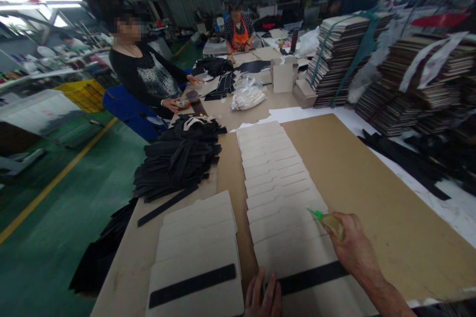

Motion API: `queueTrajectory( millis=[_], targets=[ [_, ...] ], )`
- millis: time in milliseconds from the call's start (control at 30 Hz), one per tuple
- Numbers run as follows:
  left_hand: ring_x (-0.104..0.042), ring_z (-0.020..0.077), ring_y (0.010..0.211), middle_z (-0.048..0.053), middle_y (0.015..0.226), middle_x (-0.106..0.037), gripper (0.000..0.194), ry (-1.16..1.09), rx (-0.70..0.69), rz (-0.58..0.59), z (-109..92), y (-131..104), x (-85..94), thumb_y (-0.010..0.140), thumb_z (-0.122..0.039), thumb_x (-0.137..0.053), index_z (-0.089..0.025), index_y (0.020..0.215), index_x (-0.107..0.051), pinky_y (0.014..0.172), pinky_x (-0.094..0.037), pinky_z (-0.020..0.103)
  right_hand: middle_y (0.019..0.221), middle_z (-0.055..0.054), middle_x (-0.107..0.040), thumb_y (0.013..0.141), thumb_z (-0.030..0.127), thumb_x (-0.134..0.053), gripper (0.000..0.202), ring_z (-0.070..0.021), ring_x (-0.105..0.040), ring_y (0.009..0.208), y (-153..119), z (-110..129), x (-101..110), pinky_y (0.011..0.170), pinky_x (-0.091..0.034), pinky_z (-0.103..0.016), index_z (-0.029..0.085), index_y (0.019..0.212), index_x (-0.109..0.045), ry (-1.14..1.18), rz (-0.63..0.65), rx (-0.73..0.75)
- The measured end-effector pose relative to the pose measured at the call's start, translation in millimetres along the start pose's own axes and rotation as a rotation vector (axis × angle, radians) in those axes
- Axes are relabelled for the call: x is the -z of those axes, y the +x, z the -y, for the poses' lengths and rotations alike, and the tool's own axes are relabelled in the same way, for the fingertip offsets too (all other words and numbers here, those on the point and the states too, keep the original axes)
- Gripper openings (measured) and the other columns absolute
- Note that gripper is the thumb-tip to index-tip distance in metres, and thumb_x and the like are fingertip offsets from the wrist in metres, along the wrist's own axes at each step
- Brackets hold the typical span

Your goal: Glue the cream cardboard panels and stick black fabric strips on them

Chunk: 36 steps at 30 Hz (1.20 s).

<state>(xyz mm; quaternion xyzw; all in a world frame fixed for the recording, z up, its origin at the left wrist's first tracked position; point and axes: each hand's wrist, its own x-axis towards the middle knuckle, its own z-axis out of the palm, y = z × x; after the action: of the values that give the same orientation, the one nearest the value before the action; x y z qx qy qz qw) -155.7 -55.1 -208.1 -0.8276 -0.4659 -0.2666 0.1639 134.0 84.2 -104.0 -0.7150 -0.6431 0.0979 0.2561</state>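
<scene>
My right hand [351,242] is wrapped round a small translucent squeeze bottle [334,226]. Its green nozzle [314,213] points left over a long row of overlapping pale board panels [277,183]. At the near end of that row, a black strip [312,277] lies across a panel. My left hand [262,294] rests at the strip's left end, fingers stretched out flat and slightly apart. Left of it is a shorter row of overlapping panels [199,237], the nearest one carrying another black strip [193,285].
A heap of black strips [178,158] lies on the table's left side. Tied board stacks [338,54] stand at the back right. A plastic bag [247,94] and a dark-lidded bottle [196,103] sit farther back. One co-worker [145,69] stands left; another [238,32] is at the far end.
</scene>
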Motion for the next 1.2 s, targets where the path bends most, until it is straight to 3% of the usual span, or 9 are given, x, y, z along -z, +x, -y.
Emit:
queueTrajectory(
  millis=[133, 233, 400, 533, 700, 900, 1067, 1200],
  targets=[
    [-0.055, 0.0350, 0.122, 0.005, 0.140, -0.058, 0.037, 0.004, -0.012, 0.007, -0.4, 0.8, 0.7, 0.084, -0.047, -0.060, -0.022, 0.108, -0.072, 0.094, -0.051, 0.044, 0.106, -0.010, -0.057, 0.093, 0.056, -0.044, 0.037, -0.0258, -0.062, 0.084, -4.7, 6.1, -3.2, 0.065, -0.053, -0.040, 0.023, 0.108, -0.053, 0.001, -0.018, -0.005],
    [-0.054, 0.0356, 0.123, 0.006, 0.143, -0.055, 0.047, 0.014, -0.015, 0.015, -0.7, 1.4, 1.4, 0.084, -0.057, -0.056, -0.021, 0.110, -0.072, 0.094, -0.050, 0.044, 0.105, -0.009, -0.057, 0.095, 0.047, -0.044, 0.029, -0.0251, -0.063, 0.086, -14.1, 23.9, -13.4, 0.068, -0.055, -0.039, 0.024, 0.110, -0.051, 0.043, 0.037, 0.066],
    [-0.050, 0.0367, 0.127, 0.006, 0.147, -0.051, 0.054, 0.036, -0.035, 0.063, 0.1, 6.6, 8.6, 0.080, -0.061, -0.059, -0.021, 0.114, -0.070, 0.095, -0.047, 0.045, 0.106, -0.009, -0.058, 0.096, 0.035, -0.042, 0.022, -0.0244, -0.064, 0.087, -22.6, 42.4, -22.3, 0.069, -0.056, -0.039, 0.024, 0.113, -0.049, 0.032, 0.071, 0.150],
    [-0.048, 0.0368, 0.127, 0.005, 0.148, -0.049, 0.056, 0.004, -0.003, 0.109, -2.5, 13.1, 18.4, 0.078, -0.060, -0.060, -0.020, 0.117, -0.068, 0.094, -0.048, 0.046, 0.107, -0.010, -0.057, 0.095, 0.036, -0.043, 0.023, -0.0255, -0.064, 0.086, -22.7, 49.3, -21.3, 0.067, -0.056, -0.040, 0.023, 0.113, -0.049, -0.005, 0.067, 0.139],
    [-0.047, 0.0357, 0.129, 0.003, 0.151, -0.047, 0.058, -0.012, 0.038, 0.190, -5.2, 17.5, 27.5, 0.081, -0.060, -0.056, -0.021, 0.123, -0.065, 0.096, -0.048, 0.046, 0.105, -0.008, -0.058, 0.098, 0.037, -0.041, 0.020, -0.0240, -0.064, 0.086, -31.1, 72.1, -23.2, 0.063, -0.055, -0.036, 0.026, 0.112, -0.050, 0.022, 0.160, 0.191],
    [-0.042, 0.0367, 0.135, 0.004, 0.153, -0.044, 0.061, -0.028, 0.034, 0.267, -5.0, 19.9, 36.0, 0.086, -0.061, -0.052, -0.020, 0.130, -0.060, 0.100, -0.047, 0.047, 0.104, -0.007, -0.057, 0.097, 0.038, -0.042, 0.020, -0.0220, -0.063, 0.078, -33.0, 78.9, -23.0, 0.057, -0.051, -0.033, 0.025, 0.110, -0.051, -0.019, 0.125, 0.152],
    [-0.038, 0.0360, 0.138, 0.003, 0.153, -0.044, 0.056, -0.038, 0.049, 0.302, -5.4, 25.8, 43.9, 0.089, -0.058, -0.050, -0.020, 0.129, -0.061, 0.103, -0.045, 0.047, 0.104, -0.007, -0.056, 0.096, 0.030, -0.042, 0.020, -0.0210, -0.062, 0.080, -39.7, 96.7, -34.3, 0.061, -0.054, -0.033, 0.025, 0.115, -0.048, 0.065, 0.222, 0.258],
    [-0.035, 0.0372, 0.141, 0.005, 0.154, -0.042, 0.059, -0.043, 0.030, 0.319, -5.4, 26.0, 46.3, 0.090, -0.058, -0.049, -0.019, 0.133, -0.058, 0.103, -0.045, 0.047, 0.102, -0.007, -0.056, 0.095, 0.032, -0.045, 0.020, -0.0212, -0.062, 0.080, -39.1, 99.1, -36.0, 0.061, -0.055, -0.034, 0.024, 0.114, -0.048, 0.070, 0.194, 0.248]
  ],
)
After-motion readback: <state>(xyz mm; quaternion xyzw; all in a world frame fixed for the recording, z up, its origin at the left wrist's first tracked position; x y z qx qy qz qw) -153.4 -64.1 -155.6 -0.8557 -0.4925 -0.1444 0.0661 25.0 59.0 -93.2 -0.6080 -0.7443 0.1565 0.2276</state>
